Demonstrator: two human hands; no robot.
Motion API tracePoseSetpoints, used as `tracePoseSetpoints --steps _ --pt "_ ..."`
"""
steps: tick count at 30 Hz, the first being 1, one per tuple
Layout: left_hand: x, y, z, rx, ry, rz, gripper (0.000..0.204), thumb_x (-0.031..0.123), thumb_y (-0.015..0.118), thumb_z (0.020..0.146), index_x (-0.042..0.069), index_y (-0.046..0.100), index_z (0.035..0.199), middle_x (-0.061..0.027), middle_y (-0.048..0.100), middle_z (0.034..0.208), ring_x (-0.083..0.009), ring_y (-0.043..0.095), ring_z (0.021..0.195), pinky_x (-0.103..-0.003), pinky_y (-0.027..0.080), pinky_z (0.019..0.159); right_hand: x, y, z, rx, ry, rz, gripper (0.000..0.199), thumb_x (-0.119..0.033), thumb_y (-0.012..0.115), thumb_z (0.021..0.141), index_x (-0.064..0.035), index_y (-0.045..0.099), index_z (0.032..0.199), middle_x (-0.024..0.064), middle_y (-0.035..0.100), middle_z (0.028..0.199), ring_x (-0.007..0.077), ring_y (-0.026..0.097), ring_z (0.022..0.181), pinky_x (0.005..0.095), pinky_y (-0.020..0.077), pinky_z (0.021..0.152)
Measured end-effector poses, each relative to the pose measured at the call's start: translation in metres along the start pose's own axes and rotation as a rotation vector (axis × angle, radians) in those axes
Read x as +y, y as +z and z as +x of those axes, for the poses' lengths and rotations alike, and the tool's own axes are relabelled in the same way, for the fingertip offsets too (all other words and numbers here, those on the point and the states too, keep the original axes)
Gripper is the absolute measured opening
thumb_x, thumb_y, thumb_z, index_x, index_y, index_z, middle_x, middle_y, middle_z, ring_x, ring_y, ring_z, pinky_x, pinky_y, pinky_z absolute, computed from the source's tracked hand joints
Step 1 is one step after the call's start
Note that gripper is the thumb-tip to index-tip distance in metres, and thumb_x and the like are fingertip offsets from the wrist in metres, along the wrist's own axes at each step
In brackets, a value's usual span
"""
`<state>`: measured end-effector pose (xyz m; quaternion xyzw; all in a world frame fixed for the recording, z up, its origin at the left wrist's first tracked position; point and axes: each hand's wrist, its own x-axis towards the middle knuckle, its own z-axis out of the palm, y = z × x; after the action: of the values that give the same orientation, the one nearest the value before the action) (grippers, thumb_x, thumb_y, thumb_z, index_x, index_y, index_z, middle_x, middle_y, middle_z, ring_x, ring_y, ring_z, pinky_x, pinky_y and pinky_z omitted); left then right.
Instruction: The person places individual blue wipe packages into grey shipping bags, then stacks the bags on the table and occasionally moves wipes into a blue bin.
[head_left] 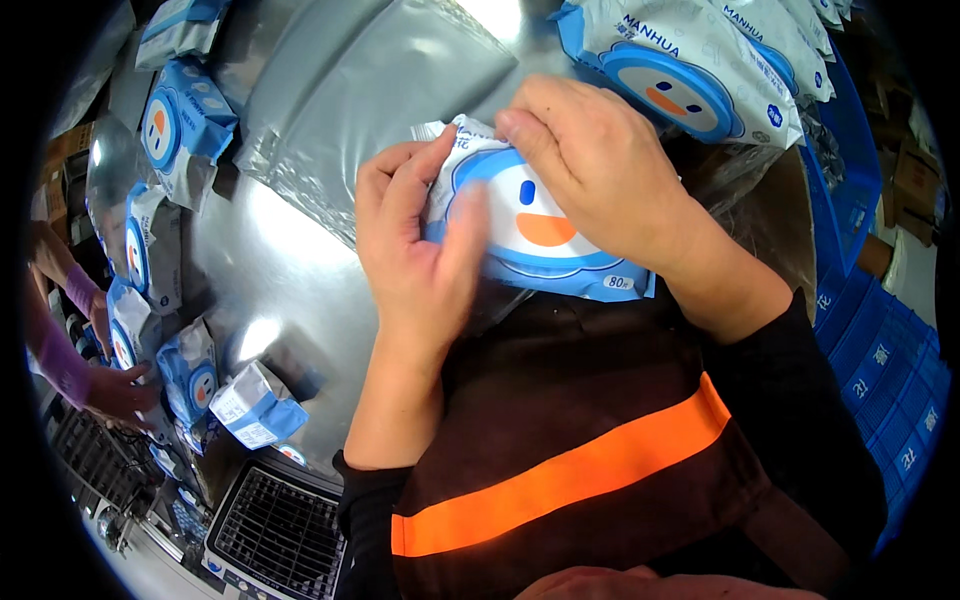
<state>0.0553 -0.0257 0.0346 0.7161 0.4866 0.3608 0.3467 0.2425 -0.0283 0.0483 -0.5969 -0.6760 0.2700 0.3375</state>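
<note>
A white-and-blue soft pack of wet wipes (545, 235) with a cartoon face on its lid is held up in front of my dark apron. My left hand (415, 225) grips its left end, with the fingers at the top edge and the thumb, slightly blurred, over the front. Along the upper right edge, my right hand (600, 160) is closed on the pack, its fingers curled and the thumb near the top seam. Both hands cover parts of the pack. Just beyond them, grey plastic bags (385, 90) lie flat on the shiny metal table (235, 265).
More wipes packs (670, 75) are heaped at the upper right by a blue plastic crate (845, 190). Other packs (185, 120) line the table's left side. Another person's hands (115, 390) reach among them. A black slatted machine (275, 530) stands at the lower left.
</note>
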Motion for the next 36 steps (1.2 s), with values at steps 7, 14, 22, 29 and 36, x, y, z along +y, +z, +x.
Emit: tracePoseSetpoints --steps 7,14,22,29,36 --pt "-0.019 -0.03 0.002 0.187 -0.23 -0.151 0.03 0.01 0.069 0.091 0.001 0.064 0.12 -0.0073 0.062 0.109 -0.0129 0.06 0.086 -0.024 0.049 0.074 -0.019 -0.052 -0.034 -0.357 -0.283 -0.215 0.084 -0.033 0.088 0.062 -0.014 0.056 0.137 0.0159 0.051 0.14 0.0389 0.047 0.131 0.0485 0.0395 0.107" --pt "-0.025 -0.037 0.01 -0.03 -0.015 0.489 0.023 0.018 0.079 0.077 0.009 0.073 0.097 -0.0107 0.064 0.092 -0.0303 0.064 0.087 -0.04 0.053 0.074 0.008 -0.078 -0.038 -0.158 -0.114 0.107 0.077 -0.021 0.08 0.065 -0.0121 0.055 0.138 0.0191 0.044 0.147 0.0362 0.054 0.126 0.0416 0.0448 0.103" --pt "-0.026 -0.035 0.01 -0.094 0.099 0.438 0.016 0.004 0.068 0.079 0.005 0.07 0.094 -0.0138 0.065 0.09 -0.0345 0.063 0.084 -0.044 0.051 0.075 0.004 -0.07 -0.033 -0.243 -0.301 0.28 0.063 -0.021 0.081 0.064 -0.0081 0.066 0.124 0.0205 0.052 0.142 0.0344 0.057 0.123 0.0381 0.0464 0.1" --pt "-0.025 -0.031 0.013 0.153 0.084 0.287 0.009 0.008 0.065 0.095 0.001 0.067 0.1 -0.0124 0.067 0.091 -0.0249 0.065 0.081 -0.032 0.051 0.074 -0.015 -0.051 -0.03 -0.228 -0.396 -0.141 0.059 -0.024 0.083 0.065 -0.0128 0.067 0.121 0.0159 0.058 0.135 0.0353 0.064 0.107 0.0415 0.0525 0.089" --pt "-0.017 -0.04 0.011 0.111 0.169 0.287 0.01 0.002 0.067 0.09 0.001 0.066 0.1 -0.0127 0.066 0.09 -0.0254 0.065 0.081 -0.033 0.051 0.075 -0.043 -0.024 -0.042 -0.041 -0.117 -0.303 0.065 -0.034 0.084 0.069 -0.0129 0.061 0.126 0.0184 0.058 0.127 0.0359 0.066 0.103 0.0398 0.0564 0.084"
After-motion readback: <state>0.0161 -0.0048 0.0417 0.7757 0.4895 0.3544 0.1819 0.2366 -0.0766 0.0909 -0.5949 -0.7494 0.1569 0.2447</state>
